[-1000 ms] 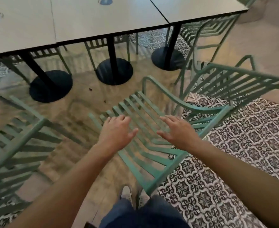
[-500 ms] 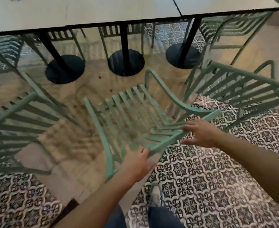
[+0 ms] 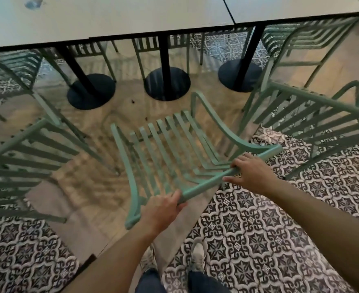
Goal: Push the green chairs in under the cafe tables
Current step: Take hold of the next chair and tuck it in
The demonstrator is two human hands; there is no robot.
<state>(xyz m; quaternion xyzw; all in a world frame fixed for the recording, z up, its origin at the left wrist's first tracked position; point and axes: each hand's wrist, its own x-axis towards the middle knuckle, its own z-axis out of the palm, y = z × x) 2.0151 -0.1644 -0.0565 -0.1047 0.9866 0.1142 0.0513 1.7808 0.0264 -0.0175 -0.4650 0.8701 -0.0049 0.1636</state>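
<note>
Chair position: the middle green chair (image 3: 174,149) is stood on the floor (image 3: 85,187) just short of the table (image 3: 132,15), seat not yet under the top.
Top rail: the chair's back rail (image 3: 208,182) is run on a diagonal, low at the left, higher at the right.
Left hand (image 3: 163,210): curled round the rail's lower left end; a grip is held.
Right hand (image 3: 252,174): laid over the rail toward the right end, fingers hooked over it, thumb beneath.
Facing: the seat is pointed away from the person, skewed slightly left of the centre pedestal (image 3: 167,83).
Key relation: the chair is lain directly ahead of both hands; the left hand is nearer the body.
Judgement: a forward push with some squaring appears needed.
Neighbours: further green chairs (image 3: 314,123) are stood on either side.
</note>
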